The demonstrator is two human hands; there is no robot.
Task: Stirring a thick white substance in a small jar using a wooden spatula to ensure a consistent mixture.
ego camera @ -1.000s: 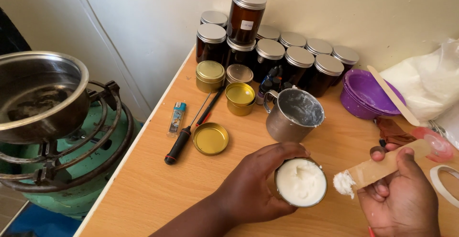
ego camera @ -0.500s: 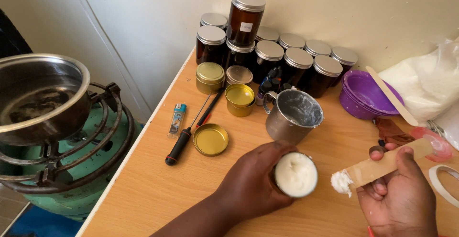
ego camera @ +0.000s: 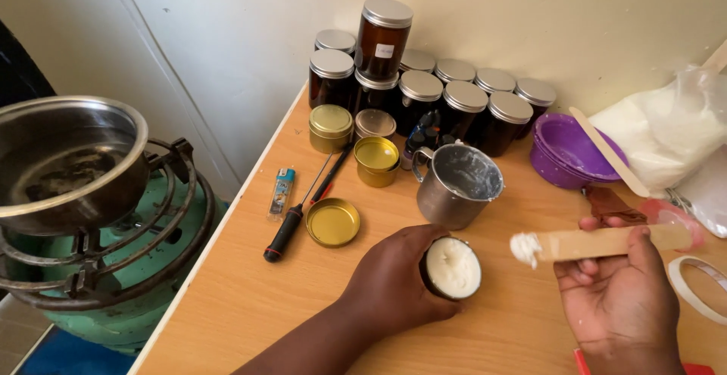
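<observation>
You look down on a light wooden table [ego camera: 250, 284] pushed against a cream wall [ego camera: 530, 19] at twelve o'clock. At nine o'clock the wall [ego camera: 189, 57] turns paler, and a strip of blue floor [ego camera: 53, 352] shows at seven o'clock under soft, even light.
</observation>
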